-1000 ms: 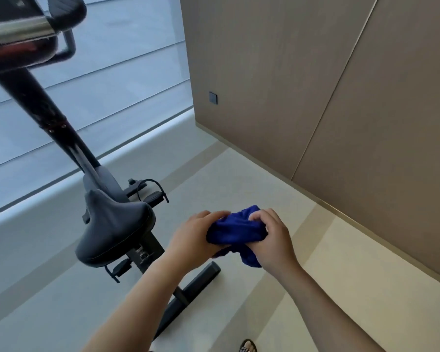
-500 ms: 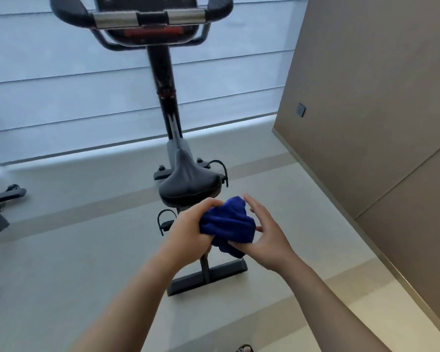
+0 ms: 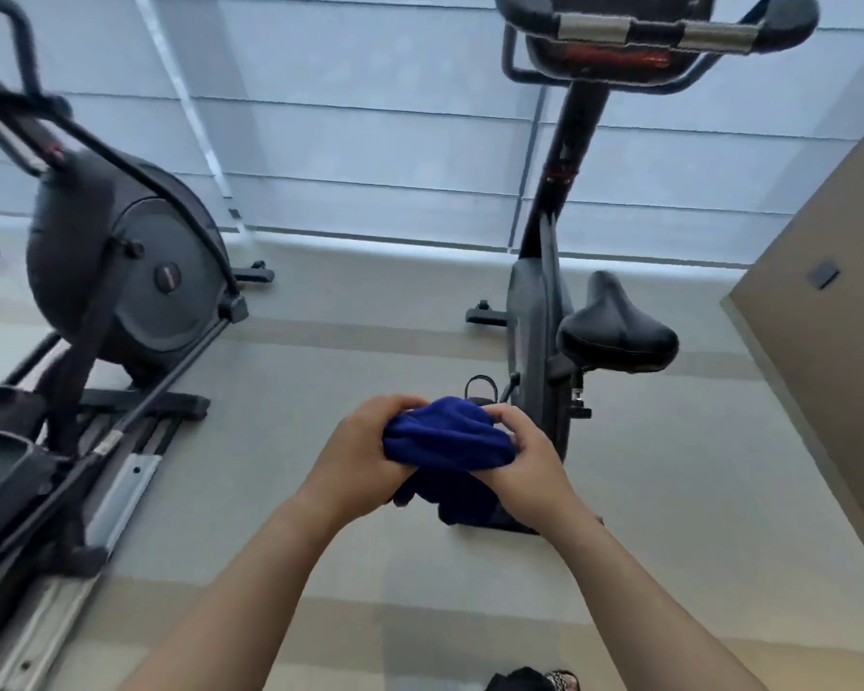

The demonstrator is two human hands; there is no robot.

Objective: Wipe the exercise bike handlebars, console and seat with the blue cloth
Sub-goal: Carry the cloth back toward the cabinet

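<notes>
A bunched blue cloth (image 3: 447, 438) is held in front of me between both hands. My left hand (image 3: 357, 453) grips its left side and my right hand (image 3: 527, 453) grips its right side, fingers curled over the top. Beyond the hands stands the exercise bike, with its black seat (image 3: 617, 326) at the right, black handlebars with silver grips (image 3: 659, 29) at the top and the console (image 3: 609, 57) just under them. The hands are well below the handlebars and left of the seat, touching no part of the bike.
An elliptical trainer (image 3: 121, 271) with long rails fills the left side. A window wall with pale blinds (image 3: 370, 142) runs behind both machines. A tan panelled wall (image 3: 829, 316) closes the right side. Open floor (image 3: 370, 351) lies between the machines.
The view has swung left, so the bike sits further right and the elliptical has come into sight. My right hand, open half a second ago, now curls onto the cloth.
</notes>
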